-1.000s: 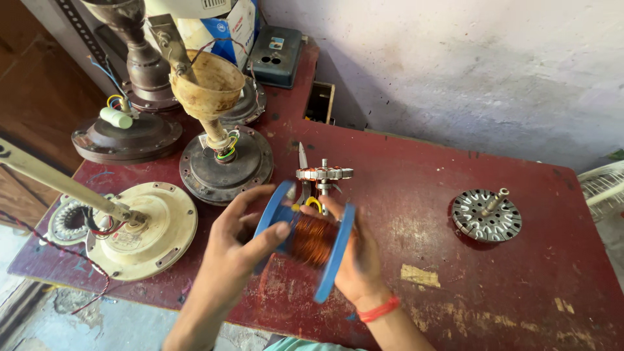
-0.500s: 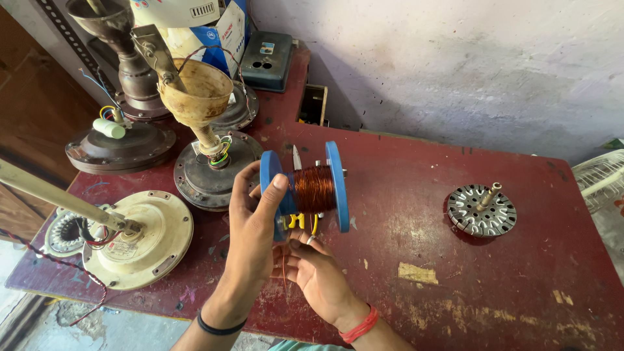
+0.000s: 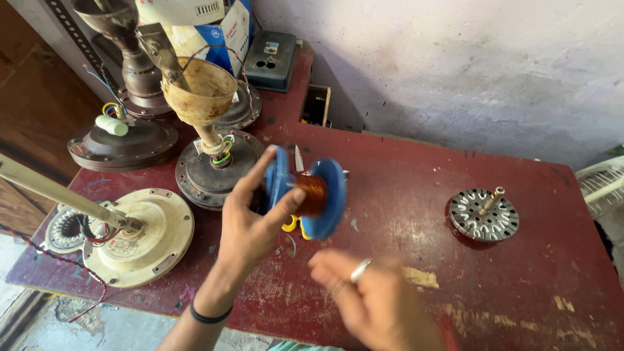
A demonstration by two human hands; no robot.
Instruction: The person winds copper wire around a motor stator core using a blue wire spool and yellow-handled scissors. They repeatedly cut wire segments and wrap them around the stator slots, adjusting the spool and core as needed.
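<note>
While left hand grips it, blue-flanged spool carries copper wire.

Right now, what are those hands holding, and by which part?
The left hand grips a blue spool of copper wire by its left flange; the blurred right hand holds nothing.

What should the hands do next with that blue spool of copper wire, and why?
Probably bring the right hand back up to steady the blue spool. Only the left hand grips it, by one flange, lifted above the red table, while the right hand is blurred and off it. A second grip would likely keep the copper wire from slipping.
</note>
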